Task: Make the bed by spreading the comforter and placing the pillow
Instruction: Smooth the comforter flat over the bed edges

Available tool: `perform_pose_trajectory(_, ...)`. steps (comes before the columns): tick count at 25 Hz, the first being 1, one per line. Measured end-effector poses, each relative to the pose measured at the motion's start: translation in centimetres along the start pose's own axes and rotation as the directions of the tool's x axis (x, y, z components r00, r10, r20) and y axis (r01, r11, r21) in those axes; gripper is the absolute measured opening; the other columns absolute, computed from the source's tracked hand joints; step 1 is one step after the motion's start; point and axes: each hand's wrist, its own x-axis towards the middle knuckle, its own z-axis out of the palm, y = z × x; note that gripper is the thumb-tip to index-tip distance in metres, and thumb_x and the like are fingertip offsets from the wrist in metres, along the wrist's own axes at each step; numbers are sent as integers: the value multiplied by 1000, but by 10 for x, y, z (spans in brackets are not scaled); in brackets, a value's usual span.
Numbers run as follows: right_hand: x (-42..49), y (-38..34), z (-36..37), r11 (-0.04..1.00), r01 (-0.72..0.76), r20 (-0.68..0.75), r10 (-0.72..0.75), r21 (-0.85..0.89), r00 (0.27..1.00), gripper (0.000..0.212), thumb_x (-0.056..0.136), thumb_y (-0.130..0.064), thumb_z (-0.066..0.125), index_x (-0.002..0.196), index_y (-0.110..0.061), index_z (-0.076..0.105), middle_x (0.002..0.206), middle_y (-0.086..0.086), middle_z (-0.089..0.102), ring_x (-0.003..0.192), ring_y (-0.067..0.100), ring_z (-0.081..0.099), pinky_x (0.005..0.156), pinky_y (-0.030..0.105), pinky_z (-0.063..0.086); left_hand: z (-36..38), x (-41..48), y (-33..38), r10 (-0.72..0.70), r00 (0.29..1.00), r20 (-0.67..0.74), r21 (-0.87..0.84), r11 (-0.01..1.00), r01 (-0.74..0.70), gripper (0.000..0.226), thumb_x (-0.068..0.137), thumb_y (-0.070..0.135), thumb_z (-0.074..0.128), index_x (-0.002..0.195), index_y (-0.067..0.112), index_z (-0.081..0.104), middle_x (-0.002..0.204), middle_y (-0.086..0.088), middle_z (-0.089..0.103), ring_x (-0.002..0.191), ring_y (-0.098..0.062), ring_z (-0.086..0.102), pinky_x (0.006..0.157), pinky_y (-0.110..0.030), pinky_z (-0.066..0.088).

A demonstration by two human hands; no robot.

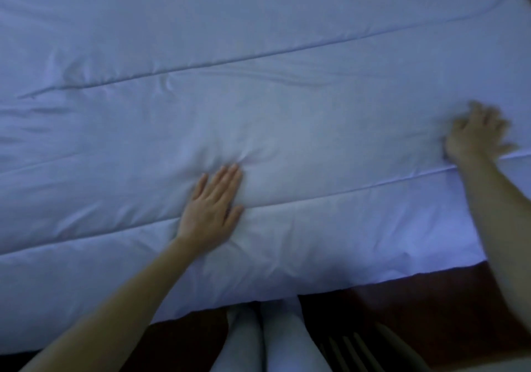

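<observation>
Pale comforter [258, 55] fills pretty much the whole view, with quilted seams running across it. Left hand [214, 207] lies flat on it, fingers straight, denting the fabric. Right hand [474, 135] sits on it further right by a seam (too blurry to tell its grip), and legs [275, 340] show below the near edge.

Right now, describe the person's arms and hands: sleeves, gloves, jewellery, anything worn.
Both are bare: the left hand and right hand wear no gloves, and no sleeve, watch or bracelet shows within the frame. No ring shows on the left hand; the right hand is motion-blurred, so small items there cannot be told.
</observation>
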Motion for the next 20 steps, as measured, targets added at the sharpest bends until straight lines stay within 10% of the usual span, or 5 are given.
perform_pose_trajectory(4, -162, -87, 29, 910, 342, -78, -333, 236, 940, 60, 94, -32, 33, 147, -6, 29, 157, 16, 24, 147, 34, 16, 115, 59, 3, -1, -9, -35, -405, 913, -39, -4, 914, 405, 66, 93, 45, 27, 149, 10, 27, 156, -7, 28, 145, -22, 25, 118, -46, 12)
perform_pose_trajectory(8, -342, -100, 78, 430, 889, 59, -903, 155, 427, 52, 90, -36, 39, 140, -21, 46, 150, 5, 42, 139, 27, 38, 111, 58, 27, -8, -5, -38, -674, 739, -8, -60, 738, 672, 64, 96, 43, 25, 150, 11, 21, 159, -6, 19, 148, -24, 13, 118, -51, 2)
perform_pose_trajectory(10, -317, -65, 82, 340, 936, 96, -939, 89, 331, 49, 93, -37, 40, 141, -28, 44, 151, -2, 40, 140, 21, 37, 111, 51, 28, -9, 6, -23, -738, 673, -50, -98, 674, 732, 58, 97, 36, 26, 149, 9, 25, 159, -7, 22, 147, -25, 15, 118, -55, 3)
perform_pose_trajectory(15, -122, 86, 40, 653, 748, -30, -756, -119, 654, 49, 95, -36, 37, 144, -31, 39, 152, -5, 38, 139, 20, 39, 111, 47, 25, 5, 84, 99, -634, 751, -186, -217, 772, 598, 54, 94, 27, 28, 141, 6, 42, 151, -11, 37, 143, -27, 29, 117, -51, 5)
perform_pose_trajectory(20, 56, 227, -19, 779, 616, 28, -617, -115, 786, 51, 96, -35, 28, 146, -30, 35, 154, -2, 36, 140, 22, 36, 110, 52, 25, 25, 207, 287, -315, 926, -209, -187, 942, 279, 52, 90, 25, 33, 132, 0, 52, 141, -18, 50, 131, -35, 47, 110, -57, 24)
